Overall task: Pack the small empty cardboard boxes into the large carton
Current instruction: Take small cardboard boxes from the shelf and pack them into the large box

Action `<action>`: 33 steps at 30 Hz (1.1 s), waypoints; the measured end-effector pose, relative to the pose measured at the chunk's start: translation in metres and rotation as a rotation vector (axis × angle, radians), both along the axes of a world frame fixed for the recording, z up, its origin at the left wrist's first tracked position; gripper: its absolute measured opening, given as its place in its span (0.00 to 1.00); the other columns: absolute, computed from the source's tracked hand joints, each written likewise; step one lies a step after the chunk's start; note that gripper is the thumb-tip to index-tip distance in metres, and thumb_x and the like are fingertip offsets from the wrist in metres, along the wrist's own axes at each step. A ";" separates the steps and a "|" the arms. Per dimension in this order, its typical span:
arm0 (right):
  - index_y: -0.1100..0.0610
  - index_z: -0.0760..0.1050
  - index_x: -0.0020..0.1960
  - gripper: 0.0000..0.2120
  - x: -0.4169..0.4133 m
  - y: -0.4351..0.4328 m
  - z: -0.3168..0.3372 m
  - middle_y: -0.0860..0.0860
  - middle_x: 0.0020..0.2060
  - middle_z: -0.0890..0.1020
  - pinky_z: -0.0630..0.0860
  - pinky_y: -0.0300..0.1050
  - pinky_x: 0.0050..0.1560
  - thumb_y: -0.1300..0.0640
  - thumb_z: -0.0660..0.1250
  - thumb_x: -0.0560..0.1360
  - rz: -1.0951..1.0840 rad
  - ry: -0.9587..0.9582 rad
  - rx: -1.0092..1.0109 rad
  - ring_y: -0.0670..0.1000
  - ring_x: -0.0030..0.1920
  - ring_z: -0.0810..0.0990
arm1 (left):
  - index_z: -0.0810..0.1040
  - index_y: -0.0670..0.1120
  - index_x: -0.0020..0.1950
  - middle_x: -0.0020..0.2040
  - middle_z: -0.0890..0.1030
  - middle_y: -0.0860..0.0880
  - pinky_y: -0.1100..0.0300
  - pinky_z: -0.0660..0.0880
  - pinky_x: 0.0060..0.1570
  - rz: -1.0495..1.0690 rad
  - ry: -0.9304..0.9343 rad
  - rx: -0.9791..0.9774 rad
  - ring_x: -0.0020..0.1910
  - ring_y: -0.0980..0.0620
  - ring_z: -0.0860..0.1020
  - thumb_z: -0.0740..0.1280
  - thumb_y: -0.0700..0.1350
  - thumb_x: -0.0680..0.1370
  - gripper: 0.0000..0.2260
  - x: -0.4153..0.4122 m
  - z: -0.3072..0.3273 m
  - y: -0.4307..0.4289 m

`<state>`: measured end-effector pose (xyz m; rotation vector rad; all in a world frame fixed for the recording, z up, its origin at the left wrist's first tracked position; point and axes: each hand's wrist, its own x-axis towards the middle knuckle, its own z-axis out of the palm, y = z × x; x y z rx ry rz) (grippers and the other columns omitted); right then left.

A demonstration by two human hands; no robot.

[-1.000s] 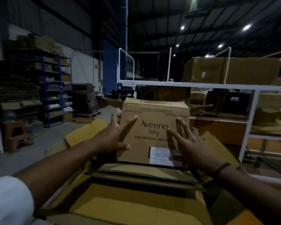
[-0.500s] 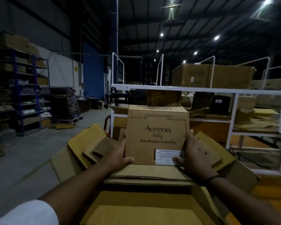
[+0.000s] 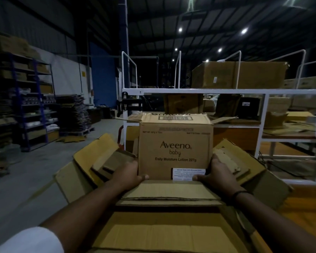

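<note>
Step in hand: Aveeno box (image 3: 175, 148) is held upright, print toward the camera, over the far end of the large carton (image 3: 91, 161). It is judged to be mid-placement and not yet let go.
Box position: frame centre, btwn the carton's flaps, which are spread to lower left and lower right. Its bottom edge is hidden behind a corrugated layer (image 3: 171, 190) just below it, so it can't be told whether it is fully seated.
Grip, left side: the box's lower left edge is gripped by the left hand (image 3: 128, 175), w/ the thumb laid on the front face and the fingers wrapped round the side, out of view.
Grip, right side: the lower right edge is gripped the same way by the right hand (image 3: 217, 175), w/ the thumb touching the white label (image 3: 189, 174).
Done so far: approx. one box is nearly in. The flat cardboard at lower centre may be tops of boxes already packed or only inner flaps; which of these can't be told.
Left to do: the box is to be pushed down and released, then the flaps closed. No other loose small boxes are seen near the hands, so the remaining count can't be judged.
Background: white rack (image 3: 199, 91) across the centre right, and blue shelving (image 3: 35, 106) at left.
</note>
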<state>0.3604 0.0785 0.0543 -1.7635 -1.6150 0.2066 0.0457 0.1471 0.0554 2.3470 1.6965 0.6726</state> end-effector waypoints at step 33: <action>0.51 0.68 0.75 0.25 0.006 -0.007 0.037 0.52 0.71 0.76 0.76 0.51 0.65 0.41 0.60 0.82 -0.111 -0.519 0.251 0.51 0.67 0.76 | 0.87 0.52 0.60 0.59 0.85 0.50 0.52 0.69 0.63 0.027 0.196 0.562 0.65 0.49 0.76 0.68 0.49 0.81 0.11 -0.011 0.079 -0.004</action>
